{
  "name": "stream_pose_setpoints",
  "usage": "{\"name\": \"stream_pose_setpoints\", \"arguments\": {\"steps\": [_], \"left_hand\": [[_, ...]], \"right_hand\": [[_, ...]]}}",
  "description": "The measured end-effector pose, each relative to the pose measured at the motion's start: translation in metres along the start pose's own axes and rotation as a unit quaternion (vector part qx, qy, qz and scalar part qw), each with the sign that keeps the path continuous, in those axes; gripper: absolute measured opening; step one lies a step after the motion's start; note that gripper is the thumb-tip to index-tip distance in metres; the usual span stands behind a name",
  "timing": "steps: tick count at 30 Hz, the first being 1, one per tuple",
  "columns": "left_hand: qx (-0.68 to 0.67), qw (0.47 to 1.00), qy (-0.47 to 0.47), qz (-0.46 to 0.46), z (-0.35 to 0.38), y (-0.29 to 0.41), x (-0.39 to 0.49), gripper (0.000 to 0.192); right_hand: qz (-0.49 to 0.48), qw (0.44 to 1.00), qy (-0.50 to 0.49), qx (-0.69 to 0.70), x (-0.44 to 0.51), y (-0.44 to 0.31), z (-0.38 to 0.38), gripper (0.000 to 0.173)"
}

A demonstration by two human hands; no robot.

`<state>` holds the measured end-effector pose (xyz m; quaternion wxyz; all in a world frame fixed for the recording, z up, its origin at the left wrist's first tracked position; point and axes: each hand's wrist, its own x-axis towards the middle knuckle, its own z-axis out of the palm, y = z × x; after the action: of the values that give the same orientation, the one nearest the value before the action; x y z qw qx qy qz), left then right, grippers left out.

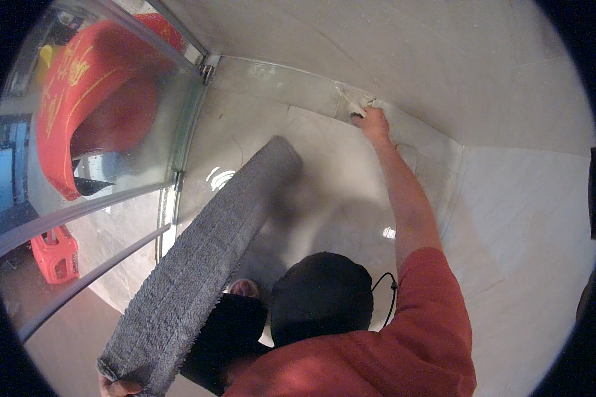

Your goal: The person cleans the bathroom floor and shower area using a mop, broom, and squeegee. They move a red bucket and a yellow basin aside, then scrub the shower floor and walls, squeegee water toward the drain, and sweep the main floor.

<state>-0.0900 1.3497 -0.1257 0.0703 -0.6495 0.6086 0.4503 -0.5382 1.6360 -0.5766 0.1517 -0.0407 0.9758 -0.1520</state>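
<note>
At the lower left, my left hand (119,388), partly cut off by the picture's edge, grips the near end of a long grey microfibre mop pad (198,248). The pad slants up and away over the floor, its far end near the middle of the view. My right hand (376,123) reaches forward to the foot of the far wall. Its fingers curl at a small drain opening (356,117) in the floor's edge strip. A pale piece (353,101) shows beside the fingers; whether they hold it I cannot tell.
A wet glass shower panel (144,129) with metal rails (94,283) stands on the left. Behind it are a red basin (59,114) with yellow markings and a pink plastic stool (57,255). Tiled walls (521,223) rise ahead and right. My foot (243,288) rests on the tiled floor (258,119).
</note>
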Motion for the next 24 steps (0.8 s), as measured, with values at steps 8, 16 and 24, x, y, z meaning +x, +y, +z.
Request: {"name": "stream_pose_setpoints", "arguments": {"steps": [8, 16, 24], "left_hand": [[-0.006, 1.000, 0.000, -0.004, -0.003, -0.003, 0.001, 0.053], [-0.004, 1.000, -0.002, -0.007, -0.003, -0.001, 0.002, 0.053], [-0.005, 1.000, 0.005, -0.013, -0.004, -0.002, -0.001, 0.053]], "right_hand": [[-0.001, 1.000, -0.021, 0.007, -0.007, 0.021, -0.009, 0.033], [-0.030, 0.999, 0.014, 0.009, 0.001, -0.018, -0.028, 0.040], [-0.026, 0.997, -0.059, -0.034, 0.016, -0.029, -0.035, 0.041]]}}
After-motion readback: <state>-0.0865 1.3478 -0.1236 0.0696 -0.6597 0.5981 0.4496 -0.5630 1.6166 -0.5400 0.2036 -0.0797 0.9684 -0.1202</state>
